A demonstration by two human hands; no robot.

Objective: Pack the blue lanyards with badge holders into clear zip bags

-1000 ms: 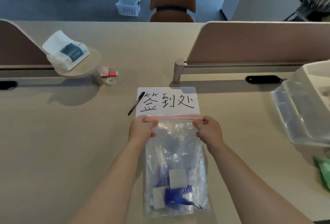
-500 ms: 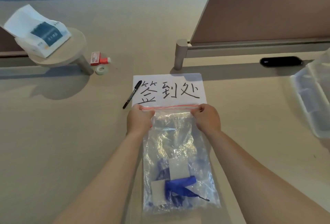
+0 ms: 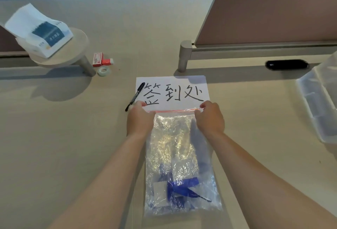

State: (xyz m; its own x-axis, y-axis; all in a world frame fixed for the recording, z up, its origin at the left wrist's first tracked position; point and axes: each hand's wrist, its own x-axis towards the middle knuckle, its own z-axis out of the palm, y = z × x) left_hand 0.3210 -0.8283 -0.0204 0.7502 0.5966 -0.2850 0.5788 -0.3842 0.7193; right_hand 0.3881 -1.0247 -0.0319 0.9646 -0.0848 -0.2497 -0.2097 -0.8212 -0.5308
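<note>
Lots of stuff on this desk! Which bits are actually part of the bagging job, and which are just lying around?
Part of the job:
- clear zip bag, pinched at its red-striped top by the left hand and right hand
- blue lanyards with badge holders, inside it

Just lying about:
- handwritten paper sign
- black marker
- tape roll
- small red boxes
- tissue pack
- clear plastic bin

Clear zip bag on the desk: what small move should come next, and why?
Probably press along the red zip strip to seal it. The left hand and right hand pinch the clear zip bag's top corners, and the blue lanyards already lie inside.
</note>
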